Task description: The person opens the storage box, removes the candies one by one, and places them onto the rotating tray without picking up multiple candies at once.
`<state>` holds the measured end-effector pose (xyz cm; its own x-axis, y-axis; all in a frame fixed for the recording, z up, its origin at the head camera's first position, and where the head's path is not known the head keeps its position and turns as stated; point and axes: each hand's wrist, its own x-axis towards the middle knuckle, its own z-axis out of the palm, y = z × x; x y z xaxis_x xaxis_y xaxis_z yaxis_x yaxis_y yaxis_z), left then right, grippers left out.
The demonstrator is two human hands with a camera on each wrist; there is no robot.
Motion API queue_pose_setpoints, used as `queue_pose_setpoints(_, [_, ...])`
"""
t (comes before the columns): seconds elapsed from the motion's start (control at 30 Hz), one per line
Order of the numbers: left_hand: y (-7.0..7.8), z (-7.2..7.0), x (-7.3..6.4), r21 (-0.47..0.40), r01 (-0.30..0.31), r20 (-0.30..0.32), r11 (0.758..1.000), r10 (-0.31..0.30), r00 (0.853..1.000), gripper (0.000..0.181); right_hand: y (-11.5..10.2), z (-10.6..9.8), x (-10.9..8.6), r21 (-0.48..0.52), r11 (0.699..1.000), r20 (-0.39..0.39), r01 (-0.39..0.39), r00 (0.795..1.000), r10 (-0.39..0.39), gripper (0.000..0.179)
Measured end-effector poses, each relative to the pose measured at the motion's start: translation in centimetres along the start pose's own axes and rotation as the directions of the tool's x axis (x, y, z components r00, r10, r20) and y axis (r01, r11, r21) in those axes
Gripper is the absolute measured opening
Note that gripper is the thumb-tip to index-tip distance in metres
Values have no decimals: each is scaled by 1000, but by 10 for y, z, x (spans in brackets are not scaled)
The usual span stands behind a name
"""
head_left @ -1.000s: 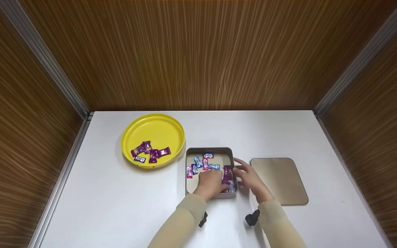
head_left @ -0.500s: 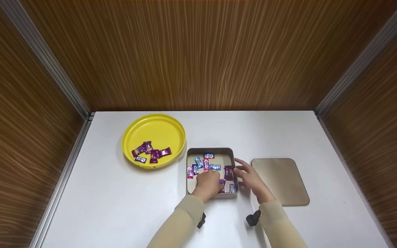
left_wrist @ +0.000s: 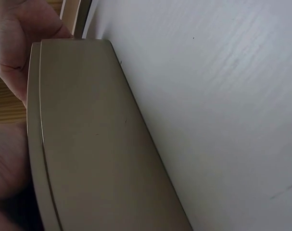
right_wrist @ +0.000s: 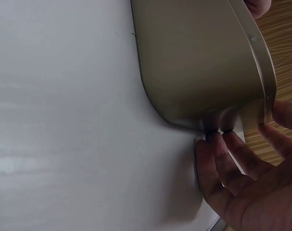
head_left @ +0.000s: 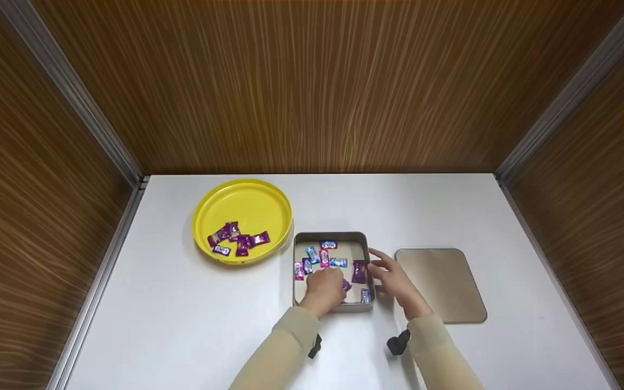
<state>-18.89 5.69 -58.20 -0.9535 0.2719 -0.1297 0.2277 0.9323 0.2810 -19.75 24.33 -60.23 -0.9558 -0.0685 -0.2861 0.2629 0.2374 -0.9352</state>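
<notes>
In the head view, an open metal tin (head_left: 370,299) sits on the white table and holds several small wrapped candies. My left hand (head_left: 325,288) is inside its front part, fingers curled down and mostly hidden, with a purple-wrapped candy (head_left: 346,285) pinched at its thumb side. Another purple candy (head_left: 359,272) lies by the right wall, and blue and pink candies (head_left: 324,258) lie further back. At the tin's right side, my right hand (head_left: 397,283) rests with extended fingers against the wall. The right wrist view shows its fingertips (right_wrist: 228,135) touching the outside.
A yellow round tray (head_left: 247,203) with several purple candies and a small white-labelled one stands back left of the tin. The flat tin lid (head_left: 442,284) lies on the table to the right. Wood-patterned panels (head_left: 312,86) enclose the back and sides.
My left hand has shifted slightly left inside the tin, its thumb drawing in. The purple candy beside it has moved left with it, uncovering a blue candy in the front right corner.
</notes>
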Motion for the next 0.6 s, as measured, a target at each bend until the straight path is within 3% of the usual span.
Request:
queue_pose_setpoints(0.33, [-4, 2, -3, 16, -49, -92, 999, 50, 994, 9, -2, 0, -1, 15, 1000, 11, -11, 1000, 11, 52])
queue_pose_setpoints(0.6, [-11, -1, -6, -17, -76, -146, 997, 73, 987, 15, -1, 0, -1, -9, 1000, 3, -17, 1000, 17, 52])
